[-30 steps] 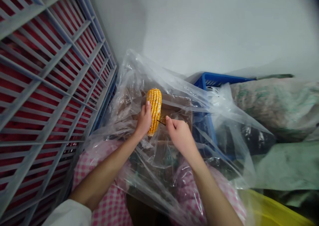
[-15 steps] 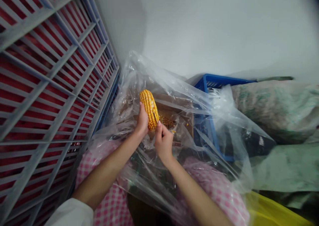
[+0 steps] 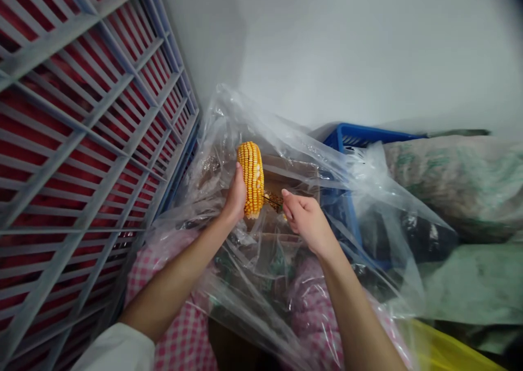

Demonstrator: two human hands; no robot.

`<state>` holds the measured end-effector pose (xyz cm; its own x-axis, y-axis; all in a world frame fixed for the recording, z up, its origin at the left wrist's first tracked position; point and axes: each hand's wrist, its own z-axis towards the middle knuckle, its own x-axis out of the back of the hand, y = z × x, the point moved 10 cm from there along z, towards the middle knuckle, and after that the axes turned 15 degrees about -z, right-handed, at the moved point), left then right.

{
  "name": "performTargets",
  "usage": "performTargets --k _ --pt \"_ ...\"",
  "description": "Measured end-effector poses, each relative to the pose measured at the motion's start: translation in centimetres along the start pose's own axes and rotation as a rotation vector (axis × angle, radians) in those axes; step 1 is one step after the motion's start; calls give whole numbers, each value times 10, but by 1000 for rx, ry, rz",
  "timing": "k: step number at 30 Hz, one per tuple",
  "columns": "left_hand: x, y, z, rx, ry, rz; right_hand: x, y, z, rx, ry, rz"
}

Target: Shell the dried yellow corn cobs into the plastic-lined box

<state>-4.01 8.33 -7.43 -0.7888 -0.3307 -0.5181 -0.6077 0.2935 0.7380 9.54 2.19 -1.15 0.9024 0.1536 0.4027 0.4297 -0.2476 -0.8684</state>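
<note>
A large yellow ear of corn (image 3: 250,177) stands nearly upright over the plastic bag, with a pale strip of gaps down its right side. My left hand (image 3: 236,198) is wrapped round its lower left side. In my right hand (image 3: 304,218), closed in a pinch, is a thin dark pointed tool (image 3: 274,199); its exact kind is too small to tell. The tip points left at the cob's lower right edge, close to the kernels; whether it touches I cannot tell. Loose kernels and bits (image 3: 271,203) lie below, on brown cardboard (image 3: 275,181) inside the clear plastic bag (image 3: 261,126).
Tall grey slatted crates (image 3: 90,120) with red showing behind rise close on the left. At right are a blue plastic crate (image 3: 341,137), a stuffed woven sack (image 3: 453,175) and a yellow sheet (image 3: 443,349). A white wall (image 3: 347,49) stands behind. Pink checked cloth (image 3: 180,333) covers my knees.
My right hand has moved right, away from the cob, with the tool now showing between them. The ear of corn has shifted slightly right and turned more upright in my left hand.
</note>
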Motion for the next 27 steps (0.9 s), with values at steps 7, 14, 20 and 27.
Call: performTargets --k 7,14,20,27 --pt "-9 15 -10 -214 -68 371 0 8 -5 -117 -141 -61" --pt "-17 4 -14 -175 -132 494 -4 23 -13 -327 -294 149" --pt "-13 7 -9 -157 -121 396 -7 18 -12 -316 -276 212" --pt "1 5 -5 -187 -53 469 -8 16 -6 -208 -137 17"
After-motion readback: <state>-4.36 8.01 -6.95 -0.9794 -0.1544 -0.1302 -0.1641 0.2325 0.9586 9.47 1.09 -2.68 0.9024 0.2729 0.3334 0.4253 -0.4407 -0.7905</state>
